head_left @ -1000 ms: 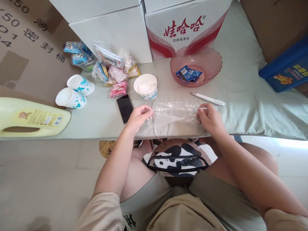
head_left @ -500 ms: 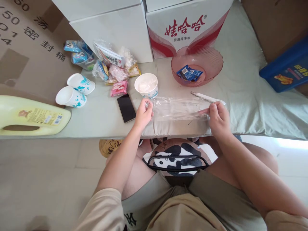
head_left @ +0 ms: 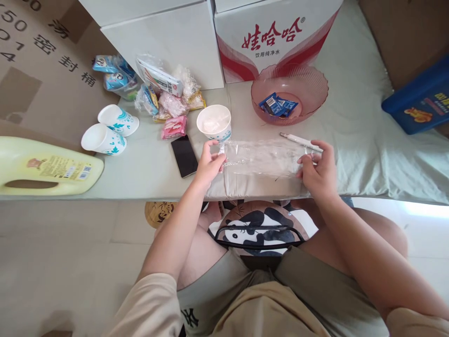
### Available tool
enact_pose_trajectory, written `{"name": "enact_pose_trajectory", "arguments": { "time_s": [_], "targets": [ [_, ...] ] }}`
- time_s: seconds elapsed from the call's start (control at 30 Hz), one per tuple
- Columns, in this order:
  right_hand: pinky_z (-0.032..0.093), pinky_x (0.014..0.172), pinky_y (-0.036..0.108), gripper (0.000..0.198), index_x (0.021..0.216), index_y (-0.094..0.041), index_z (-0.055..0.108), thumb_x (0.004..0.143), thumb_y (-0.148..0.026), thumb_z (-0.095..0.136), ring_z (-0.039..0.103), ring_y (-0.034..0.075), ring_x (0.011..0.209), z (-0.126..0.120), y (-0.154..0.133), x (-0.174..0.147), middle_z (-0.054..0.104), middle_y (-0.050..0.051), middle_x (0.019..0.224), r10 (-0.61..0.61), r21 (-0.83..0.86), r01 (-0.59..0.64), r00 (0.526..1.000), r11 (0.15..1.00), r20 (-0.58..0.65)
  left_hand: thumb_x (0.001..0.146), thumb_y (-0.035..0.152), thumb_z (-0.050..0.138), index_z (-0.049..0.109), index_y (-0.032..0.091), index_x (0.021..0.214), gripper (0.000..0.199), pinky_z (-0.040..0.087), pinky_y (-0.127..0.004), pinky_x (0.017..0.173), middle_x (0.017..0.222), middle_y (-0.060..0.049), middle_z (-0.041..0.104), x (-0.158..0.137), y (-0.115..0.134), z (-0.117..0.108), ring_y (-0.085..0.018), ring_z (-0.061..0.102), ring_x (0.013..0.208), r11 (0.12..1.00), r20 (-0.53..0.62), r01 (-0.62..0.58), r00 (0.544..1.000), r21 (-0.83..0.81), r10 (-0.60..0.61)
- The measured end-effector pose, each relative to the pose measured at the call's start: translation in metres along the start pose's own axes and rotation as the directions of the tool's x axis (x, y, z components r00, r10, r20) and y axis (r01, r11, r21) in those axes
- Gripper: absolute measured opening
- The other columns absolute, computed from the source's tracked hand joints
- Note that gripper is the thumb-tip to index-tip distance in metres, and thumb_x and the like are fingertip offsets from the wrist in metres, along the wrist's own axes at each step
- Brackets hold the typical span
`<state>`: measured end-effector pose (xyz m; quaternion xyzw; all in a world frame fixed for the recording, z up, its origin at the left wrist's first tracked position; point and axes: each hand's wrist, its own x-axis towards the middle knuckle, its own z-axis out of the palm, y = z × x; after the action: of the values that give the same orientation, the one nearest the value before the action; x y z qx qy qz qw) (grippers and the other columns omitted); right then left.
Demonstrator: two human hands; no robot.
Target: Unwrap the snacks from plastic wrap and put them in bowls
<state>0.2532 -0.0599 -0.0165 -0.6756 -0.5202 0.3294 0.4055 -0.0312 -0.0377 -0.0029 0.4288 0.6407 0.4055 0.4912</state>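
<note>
A clear plastic bag (head_left: 263, 158) is stretched out flat between my two hands, just above the front of the cloth-covered surface. My left hand (head_left: 209, 164) grips its left end, thumb and fingers closed on the bunched plastic. At the other end, my right hand (head_left: 320, 171) holds the bag's edge, with the fingers curled and somewhat looser. A white pen-like tool (head_left: 298, 141) lies right behind the bag, its right end by my right fingers. Behind my left hand stands a white paper bowl (head_left: 213, 122) with pale, whitish contents. A black phone (head_left: 184, 157) lies left of that hand.
A pink ribbed bowl (head_left: 289, 96) holds blue packets (head_left: 277, 106). Wrapped snacks (head_left: 171, 103) and a pink packet (head_left: 174, 127) lie left of centre. Two paper cups (head_left: 104, 139), a yellow jug (head_left: 52, 166), a blue container (head_left: 417, 103) and white boxes (head_left: 164, 47) stand around.
My right hand has loosened from a closed fist, its fingers now more spread along the bag's edge. The bag lies flatter and wider. My left hand has shifted its grip slightly.
</note>
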Motion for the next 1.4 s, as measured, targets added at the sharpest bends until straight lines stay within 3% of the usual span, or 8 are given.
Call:
{"name": "enact_pose_trajectory", "arguments": {
  "time_s": [0.07,0.2,0.47,0.73,0.93,1.13,1.4],
  "targets": [
    [0.047,0.052,0.032,0.029,0.117,-0.027,0.058,0.091,-0.034,0.045,0.056,0.013,0.049,-0.001,0.001,0.003,0.069,0.006,0.092,0.003,-0.053,-0.003,1.000,0.999,-0.009,0.088,0.013,0.053,0.042,0.028,0.113,0.031,0.036,-0.017,0.048,0.073,0.008,0.058,0.001,-0.003,-0.001,-0.004,0.045,0.045,0.999,0.020,-0.027,0.999,0.029,0.026],
    [0.047,0.056,0.034,0.024,0.096,-0.024,0.067,0.090,-0.032,0.044,0.056,0.016,0.048,-0.003,-0.002,0.005,0.066,0.004,0.073,0.021,-0.149,-0.015,0.999,0.989,0.038,0.092,0.018,0.049,0.049,0.023,0.095,0.005,0.038,-0.018,0.047,0.083,0.003,0.060,0.006,-0.014,0.001,-0.003,0.045,0.044,0.984,0.026,-0.113,0.993,0.134,0.111],
    [0.049,0.064,0.039,0.035,0.111,-0.021,0.069,0.087,-0.028,0.045,0.056,0.018,0.048,-0.004,-0.006,0.003,0.064,0.004,0.070,0.012,-0.228,0.009,0.996,0.974,0.088,0.090,0.012,0.048,0.048,0.026,0.117,0.030,0.048,-0.021,0.059,0.101,-0.002,0.071,0.009,-0.014,0.004,-0.004,0.054,0.052,0.989,0.035,-0.131,0.991,0.075,0.128],
    [0.048,0.061,0.037,0.034,0.109,-0.021,0.069,0.086,-0.029,0.045,0.055,0.017,0.045,-0.004,-0.005,0.003,0.064,0.004,0.069,-0.017,-0.229,0.039,0.995,0.973,0.099,0.082,0.006,0.049,0.050,0.032,0.129,0.053,0.048,-0.021,0.054,0.118,-0.004,0.070,0.012,-0.015,0.001,-0.003,0.053,0.048,0.987,0.054,-0.130,0.991,0.098,0.125],
    [0.048,0.062,0.038,0.036,0.110,-0.020,0.069,0.087,-0.029,0.044,0.056,0.017,0.046,-0.004,0.000,0.005,0.064,0.004,0.069,-0.014,-0.243,0.040,0.994,0.969,0.110,0.085,0.009,0.050,0.062,0.024,0.117,0.037,0.048,-0.021,0.053,0.126,-0.007,0.067,0.012,-0.014,-0.001,-0.002,0.052,0.049,0.981,0.057,-0.164,0.986,0.100,0.159],
    [0.049,0.065,0.039,0.034,0.109,-0.020,0.070,0.086,-0.029,0.046,0.058,0.018,0.049,-0.003,0.001,0.005,0.066,0.005,0.073,-0.009,-0.242,0.035,0.994,0.970,0.108,0.080,0.007,0.056,0.061,0.026,0.128,0.051,0.048,-0.023,0.052,0.142,-0.009,0.060,0.014,-0.013,-0.003,-0.002,0.050,0.050,0.981,0.007,-0.136,0.991,0.137,0.136],
    [0.049,0.067,0.038,0.030,0.105,-0.021,0.070,0.085,-0.027,0.048,0.059,0.018,0.049,-0.003,-0.002,0.005,0.068,0.005,0.075,-0.012,-0.228,0.031,0.996,0.973,0.085,0.078,0.016,0.064,0.059,0.024,0.128,0.052,0.041,-0.019,0.050,0.137,-0.008,0.063,0.016,-0.011,-0.007,-0.001,0.042,0.051,0.969,-0.088,-0.170,0.978,0.181,0.188]
  ]
}}
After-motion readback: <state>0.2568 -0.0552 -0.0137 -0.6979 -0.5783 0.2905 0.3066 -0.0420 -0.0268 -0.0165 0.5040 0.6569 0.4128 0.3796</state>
